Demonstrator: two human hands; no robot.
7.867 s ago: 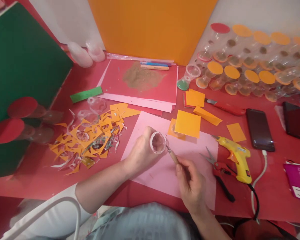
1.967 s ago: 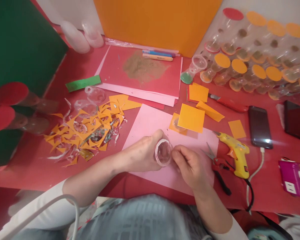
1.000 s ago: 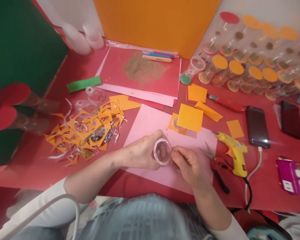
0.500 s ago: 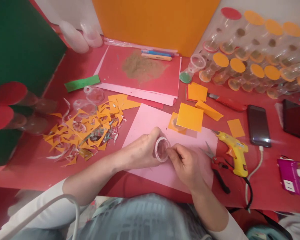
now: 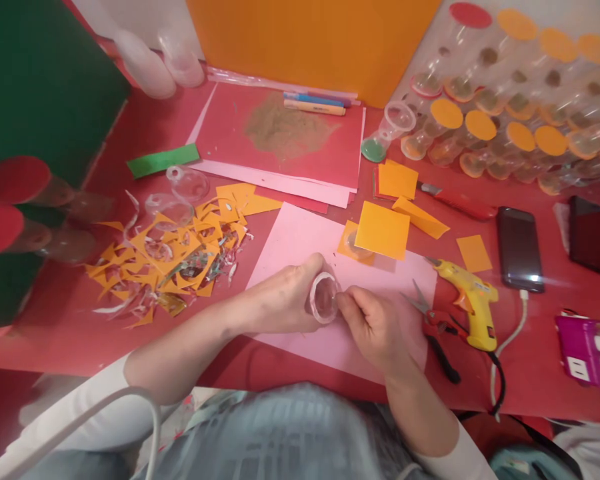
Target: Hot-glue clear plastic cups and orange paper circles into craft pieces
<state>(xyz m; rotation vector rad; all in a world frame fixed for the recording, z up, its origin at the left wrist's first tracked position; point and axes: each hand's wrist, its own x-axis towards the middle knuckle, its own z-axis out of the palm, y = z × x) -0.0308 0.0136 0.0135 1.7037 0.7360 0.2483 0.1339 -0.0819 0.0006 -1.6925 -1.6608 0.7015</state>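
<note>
My left hand [image 5: 293, 297] is wrapped around a clear cut plastic bottle piece [image 5: 325, 298], its round open end tilted up toward me. The thumb and bent fingers of my right hand [image 5: 373, 323] pinch at the right side of its rim; whether a thin strip sits between them is too small to tell. Both hands are above a pink paper sheet [image 5: 305, 233]. Just beyond them, an orange paper square [image 5: 383, 230] partly covers another orange piece [image 5: 347, 248] with a clear round plastic part on it.
Orange paper scraps [image 5: 180, 253] and plastic shavings are heaped at left. Scissors [image 5: 437, 323] and a yellow glue gun [image 5: 467, 300] lie at right, beside a phone [image 5: 520, 250]. Plastic hourglass shapes [image 5: 480, 127] stand at the back right. Brown sand [image 5: 285, 127] lies on red sheets.
The view has shifted slightly. Both hands keep nearly the same hold on the bottle piece, with the right fingers still at its rim.
</note>
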